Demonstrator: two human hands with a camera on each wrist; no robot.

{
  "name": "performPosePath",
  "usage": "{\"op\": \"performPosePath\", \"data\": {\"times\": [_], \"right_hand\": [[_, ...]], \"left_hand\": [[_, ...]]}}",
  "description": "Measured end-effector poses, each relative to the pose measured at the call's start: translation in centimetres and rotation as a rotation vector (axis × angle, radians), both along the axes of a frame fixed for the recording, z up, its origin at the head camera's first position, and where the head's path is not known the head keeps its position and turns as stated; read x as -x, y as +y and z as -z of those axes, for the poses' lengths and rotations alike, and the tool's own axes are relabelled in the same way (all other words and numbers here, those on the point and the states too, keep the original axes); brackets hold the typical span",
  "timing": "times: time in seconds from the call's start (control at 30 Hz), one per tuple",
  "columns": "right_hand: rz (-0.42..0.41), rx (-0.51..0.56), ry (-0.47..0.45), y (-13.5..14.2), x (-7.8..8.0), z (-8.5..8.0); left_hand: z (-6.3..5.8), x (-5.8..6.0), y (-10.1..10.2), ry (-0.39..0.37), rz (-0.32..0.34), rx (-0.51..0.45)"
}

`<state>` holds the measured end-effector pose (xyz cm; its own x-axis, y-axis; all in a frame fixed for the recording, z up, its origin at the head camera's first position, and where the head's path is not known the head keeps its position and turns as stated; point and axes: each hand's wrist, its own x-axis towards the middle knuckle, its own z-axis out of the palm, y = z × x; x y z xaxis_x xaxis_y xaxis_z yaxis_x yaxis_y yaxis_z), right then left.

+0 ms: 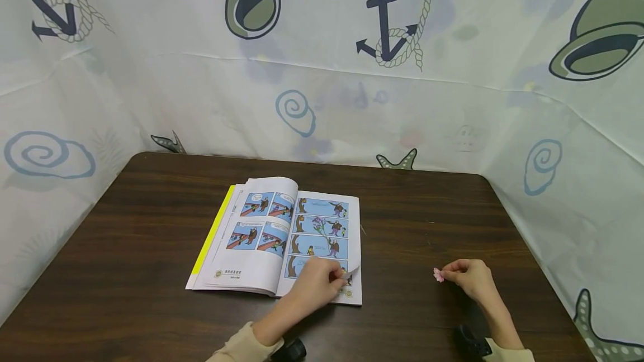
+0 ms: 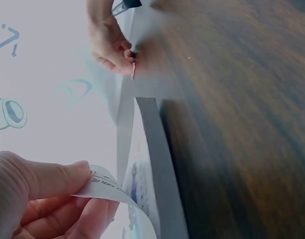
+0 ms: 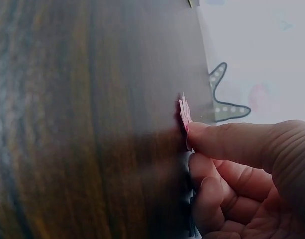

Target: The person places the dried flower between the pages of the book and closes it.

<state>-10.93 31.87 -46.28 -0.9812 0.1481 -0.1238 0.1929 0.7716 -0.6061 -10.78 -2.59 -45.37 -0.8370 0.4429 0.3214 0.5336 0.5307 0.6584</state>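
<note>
An open comic book (image 1: pixel 251 270) lies on the table. My left hand (image 1: pixel 318 281) pinches the lower right corner of its right-hand page (image 1: pixel 355 239) between thumb and fingers. In the left wrist view that page corner (image 2: pixel 105 183) bends up from the book. A thin-stemmed sprig with small purple blooms (image 1: pixel 320 225) shows against the right-hand page; whether it is loose or printed I cannot tell. To the right of the book, my right hand (image 1: pixel 470 279) holds a small pink flower (image 1: pixel 439 275) by thumb and fingertips. The right wrist view shows the flower (image 3: pixel 184 117) edge-on.
The dark wooden table (image 1: pixel 402 211) extends around the book. A white cloth (image 1: pixel 327 110) printed with anchors and shells hangs behind and at both sides. Dark devices (image 1: pixel 289 349) sit at both wrists. The book's left side shows a yellow edge.
</note>
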Motion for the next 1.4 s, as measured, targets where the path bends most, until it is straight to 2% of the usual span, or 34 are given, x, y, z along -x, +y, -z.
{"op": "performPosePath", "data": {"times": [0.13,0.2,0.37,0.6,0.77,0.9,1.17,1.4], "right_hand": [[-0.004,0.003,-0.003,0.0,0.1,0.0],[-0.010,0.004,-0.002,0.0,0.1,-0.1],[-0.018,0.003,-0.002,0.0,0.1,-0.1],[-0.023,0.011,0.012,-0.1,0.0,0.0],[-0.027,0.006,0.017,-0.2,-0.1,0.1],[-0.026,-0.002,0.014,-0.2,-0.1,0.1],[-0.032,0.003,0.017,-0.2,-0.1,0.1],[-0.043,0.019,0.017,-0.3,-0.1,-0.1]], "left_hand": [[-0.4,0.0,-0.4,-0.012,-0.005,-0.037],[-0.7,0.0,-0.8,0.008,-0.012,-0.056],[-1.4,-0.1,-2.0,0.055,-0.054,-0.102],[-2.4,-0.1,-4.5,0.062,-0.126,-0.142],[-3.1,-0.2,-6.5,0.046,-0.208,-0.136],[-3.3,-0.4,-8.2,0.004,-0.264,-0.133],[-3.1,-0.8,-11.6,0.038,-0.378,-0.064],[-3.0,-1.3,-14.0,0.016,-0.447,-0.005]]}}
